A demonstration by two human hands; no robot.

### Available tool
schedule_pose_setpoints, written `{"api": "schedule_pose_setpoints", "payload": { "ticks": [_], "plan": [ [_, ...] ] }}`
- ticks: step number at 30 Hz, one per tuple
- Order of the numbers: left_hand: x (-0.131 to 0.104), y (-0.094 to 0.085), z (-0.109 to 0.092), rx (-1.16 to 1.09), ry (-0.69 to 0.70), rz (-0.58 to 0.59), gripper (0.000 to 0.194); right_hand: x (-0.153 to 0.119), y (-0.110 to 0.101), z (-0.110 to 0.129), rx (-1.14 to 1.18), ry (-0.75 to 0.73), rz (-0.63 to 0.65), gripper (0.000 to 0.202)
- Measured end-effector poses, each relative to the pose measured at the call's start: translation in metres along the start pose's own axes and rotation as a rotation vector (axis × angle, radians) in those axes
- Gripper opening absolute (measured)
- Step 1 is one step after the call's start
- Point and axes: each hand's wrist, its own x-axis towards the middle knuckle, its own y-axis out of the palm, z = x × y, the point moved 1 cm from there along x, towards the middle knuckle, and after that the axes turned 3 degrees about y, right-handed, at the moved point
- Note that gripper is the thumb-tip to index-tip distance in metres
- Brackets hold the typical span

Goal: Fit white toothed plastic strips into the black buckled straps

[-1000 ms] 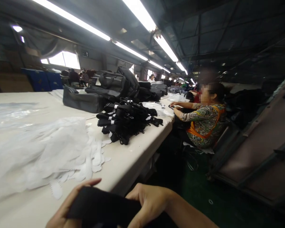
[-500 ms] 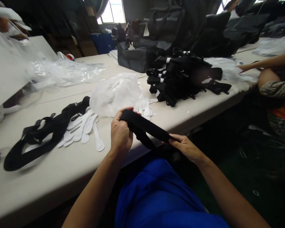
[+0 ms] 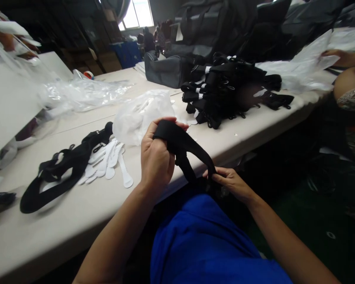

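Both hands grip one black strap (image 3: 185, 144), slanting from left hand (image 3: 156, 159) down to right hand (image 3: 229, 182).

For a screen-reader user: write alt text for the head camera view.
Both hands hold a black strap above a table edge: the left hand grips its folded upper end, the right hand pinches the lower end. On the white table lie white plastic tabs, another black strap and a pile of black straps.

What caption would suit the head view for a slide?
Both hands, left hand and right hand, grip a black strap above the table edge, beside white plastic pieces.
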Motion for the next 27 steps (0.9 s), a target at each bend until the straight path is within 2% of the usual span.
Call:
{"api": "schedule_pose_setpoints", "payload": {
  "ticks": [4, 8, 10, 12, 15, 19, 23, 25, 27],
  "plan": [
    [0.001, 0.029, -0.009, -0.077, 0.004, 0.076, 0.016, -0.001, 0.001, 0.0, 0.093, -0.151, 0.037, 0.027],
    [-0.006, 0.061, -0.02, -0.136, -0.087, 0.125, 0.014, 0.004, 0.011, 0.0, 0.126, -0.183, 0.1, 0.028],
    [-0.007, 0.068, -0.025, -0.108, -0.113, 0.109, 0.014, 0.004, 0.013, 0.001, 0.138, -0.153, 0.16, 0.031],
    [-0.003, 0.064, -0.025, -0.069, -0.094, 0.073, 0.014, 0.001, 0.011, 0.0, 0.162, -0.115, 0.229, 0.032],
    [0.009, 0.032, -0.015, -0.019, -0.004, 0.014, 0.012, -0.007, 0.001, -0.006, 0.227, -0.046, 0.281, 0.034],
    [0.015, -0.034, 0.009, 0.166, 0.031, -0.091, 0.03, -0.018, -0.013, -0.02, 0.342, 0.081, 0.25, 0.04],
    [-0.003, -0.089, 0.024, 0.577, 0.075, -0.035, 0.023, -0.025, -0.015, -0.034, 0.376, 0.264, 0.238, 0.046],
    [-0.017, -0.107, 0.026, 0.855, 0.111, 0.023, 0.024, -0.026, -0.013, -0.039, 0.378, 0.333, 0.252, 0.049],
    [-0.03, -0.12, 0.029, 1.04, 0.124, 0.04, 0.022, -0.026, -0.008, -0.043, 0.376, 0.373, 0.276, 0.051]
  ]
}}
